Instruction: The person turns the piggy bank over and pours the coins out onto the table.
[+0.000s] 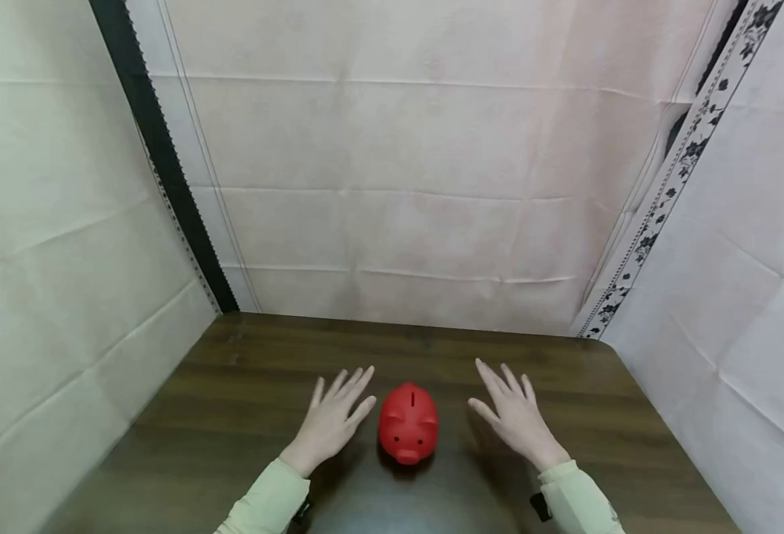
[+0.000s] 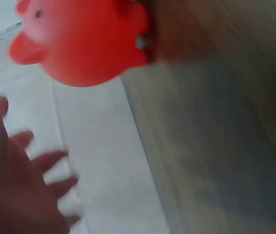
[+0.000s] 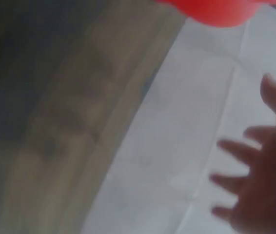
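Observation:
A red piggy bank stands upright on the dark wooden table, its snout toward me and a coin slot on its back. To its left is my left hand, fingers spread and straight, apart from the bank. My right hand hovers to the right with a wider gap, its fingers likewise extended and holding nothing. In the left wrist view the piggy bank appears side-on above the blurred left hand. Only a sliver of the piggy bank shows in the right wrist view, with the right hand below.
The wooden table fills the lower middle. White cloth walls enclose it: a back sheet, a left sheet and a right sheet. A black strip and a floral border run down the corners.

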Demonstrator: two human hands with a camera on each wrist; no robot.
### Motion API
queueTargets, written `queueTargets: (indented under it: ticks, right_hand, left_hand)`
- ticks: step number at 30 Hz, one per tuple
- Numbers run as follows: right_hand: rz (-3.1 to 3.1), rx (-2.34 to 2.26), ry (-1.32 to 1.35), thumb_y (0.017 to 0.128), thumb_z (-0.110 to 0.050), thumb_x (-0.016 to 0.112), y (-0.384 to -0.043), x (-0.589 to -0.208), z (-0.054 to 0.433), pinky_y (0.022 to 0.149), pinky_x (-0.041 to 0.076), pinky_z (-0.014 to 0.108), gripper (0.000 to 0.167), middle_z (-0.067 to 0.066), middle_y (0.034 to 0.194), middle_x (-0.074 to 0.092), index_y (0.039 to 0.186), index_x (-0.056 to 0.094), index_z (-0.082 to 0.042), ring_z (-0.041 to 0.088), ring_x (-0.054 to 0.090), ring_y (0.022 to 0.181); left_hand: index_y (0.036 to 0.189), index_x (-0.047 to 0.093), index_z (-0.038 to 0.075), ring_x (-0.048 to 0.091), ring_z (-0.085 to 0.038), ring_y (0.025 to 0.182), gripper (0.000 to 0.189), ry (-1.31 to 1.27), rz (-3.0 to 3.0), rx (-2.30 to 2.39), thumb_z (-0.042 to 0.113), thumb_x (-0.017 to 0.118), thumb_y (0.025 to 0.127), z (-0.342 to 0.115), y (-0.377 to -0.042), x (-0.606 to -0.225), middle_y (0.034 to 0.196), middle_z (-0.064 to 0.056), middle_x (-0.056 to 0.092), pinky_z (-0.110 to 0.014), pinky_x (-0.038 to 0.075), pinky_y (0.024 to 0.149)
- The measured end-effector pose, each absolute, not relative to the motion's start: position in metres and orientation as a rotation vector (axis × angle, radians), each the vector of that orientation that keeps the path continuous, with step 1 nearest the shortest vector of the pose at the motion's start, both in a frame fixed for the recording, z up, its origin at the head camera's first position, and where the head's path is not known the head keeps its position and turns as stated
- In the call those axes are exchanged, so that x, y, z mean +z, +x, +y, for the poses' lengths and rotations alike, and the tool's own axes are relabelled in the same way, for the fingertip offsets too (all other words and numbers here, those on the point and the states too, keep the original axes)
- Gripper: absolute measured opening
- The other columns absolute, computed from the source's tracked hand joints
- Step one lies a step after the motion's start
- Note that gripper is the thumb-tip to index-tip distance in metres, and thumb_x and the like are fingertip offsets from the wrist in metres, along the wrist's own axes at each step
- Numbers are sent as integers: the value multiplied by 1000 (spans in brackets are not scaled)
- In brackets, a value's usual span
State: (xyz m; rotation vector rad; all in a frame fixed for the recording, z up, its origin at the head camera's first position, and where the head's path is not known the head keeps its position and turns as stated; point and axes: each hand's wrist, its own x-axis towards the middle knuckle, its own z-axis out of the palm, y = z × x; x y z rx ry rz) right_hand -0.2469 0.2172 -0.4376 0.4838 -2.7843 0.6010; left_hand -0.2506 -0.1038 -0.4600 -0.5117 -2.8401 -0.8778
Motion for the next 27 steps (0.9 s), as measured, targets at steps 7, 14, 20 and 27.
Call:
queueTargets:
  ticks: [7, 14, 20, 27]
  right_hand:
    - [-2838, 1232, 790, 91, -40, 64, -246, -442, 197, 108, 36, 60, 84, 10, 153, 41, 156, 11, -29, 34, 38, 142]
    - [-2896, 1373, 912, 85, -40, 72, -251, -456, 176, 105, 41, 61, 94, 14, 156, 32, 155, 14, -18, 39, 36, 140]
    - [-2879, 1357, 942, 83, -39, 74, -254, -466, 172, 101, 49, 48, 90, 6, 150, 40, 153, 22, -15, 28, 45, 133]
    - [-2881, 1404, 900, 85, -37, 73, -255, -471, 170, 101, 48, 49, 87, 8, 151, 38, 153, 22, -16, 29, 44, 133]
  left_hand:
    - [148, 15, 54, 26, -29, 148, 75, -788, -2825, -1580, 50, 62, 89, -95, -258, -460, 161, 7, 23, -65, 32, 109]
    - [150, 29, 40, 45, -30, 132, 81, -793, -2711, -1917, 38, 73, 83, -83, -265, -482, 153, -4, 39, -52, 48, 100]
    - [147, 37, 37, 52, -27, 123, 74, -722, -2652, -2040, 34, 74, 83, -74, -265, -487, 145, -7, 48, -44, 53, 94]
    - [142, 44, 37, 54, -27, 117, 67, -670, -2635, -1989, 32, 75, 83, -71, -265, -488, 140, -7, 53, -43, 55, 90]
